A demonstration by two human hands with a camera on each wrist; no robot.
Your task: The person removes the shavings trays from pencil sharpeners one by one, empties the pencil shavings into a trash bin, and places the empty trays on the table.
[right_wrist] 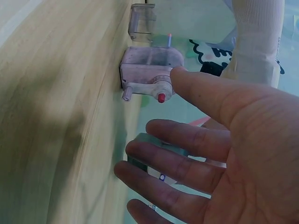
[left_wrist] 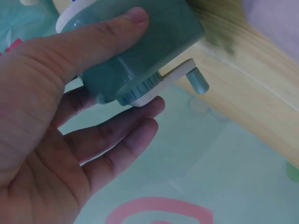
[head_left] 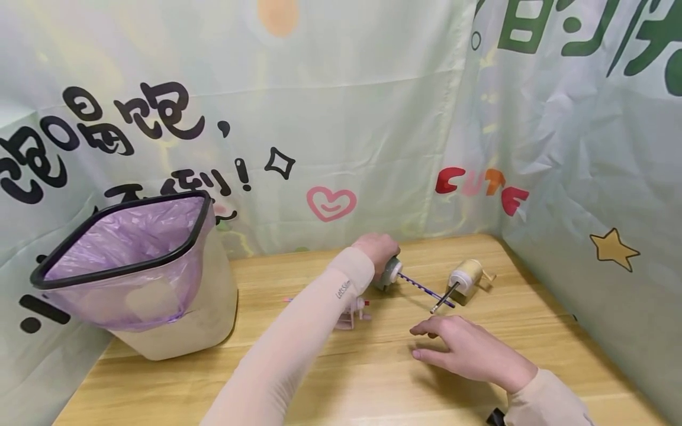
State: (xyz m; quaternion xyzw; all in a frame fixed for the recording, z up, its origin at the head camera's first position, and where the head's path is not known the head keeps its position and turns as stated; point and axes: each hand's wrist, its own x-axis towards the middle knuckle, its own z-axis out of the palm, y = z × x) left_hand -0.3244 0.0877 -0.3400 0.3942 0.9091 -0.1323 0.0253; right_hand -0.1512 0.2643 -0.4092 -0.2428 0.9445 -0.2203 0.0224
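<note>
My left hand (head_left: 377,251) grips a grey-green crank pencil sharpener (left_wrist: 154,42) near the back of the table, thumb lying along its body. Its crank (left_wrist: 170,79) sticks out past my fingertips in the left wrist view. From the sharpener's white front a blue patterned pencil (head_left: 423,287) points toward the right. My right hand (head_left: 463,349) hovers over the table with fingers spread loosely, touching nothing. Beyond it sits a cream-yellow sharpener (head_left: 467,272) with a dark pencil (head_left: 446,296) in it. A pink sharpener (right_wrist: 145,65), also holding a pencil, is partly hidden by my left forearm in the head view.
A large bin (head_left: 213,296) with a black rim and purple liner stands on the left of the wooden table (head_left: 373,378). Printed fabric (head_left: 373,148) hangs behind the table and along both sides. A small black object (head_left: 496,417) lies by my right sleeve.
</note>
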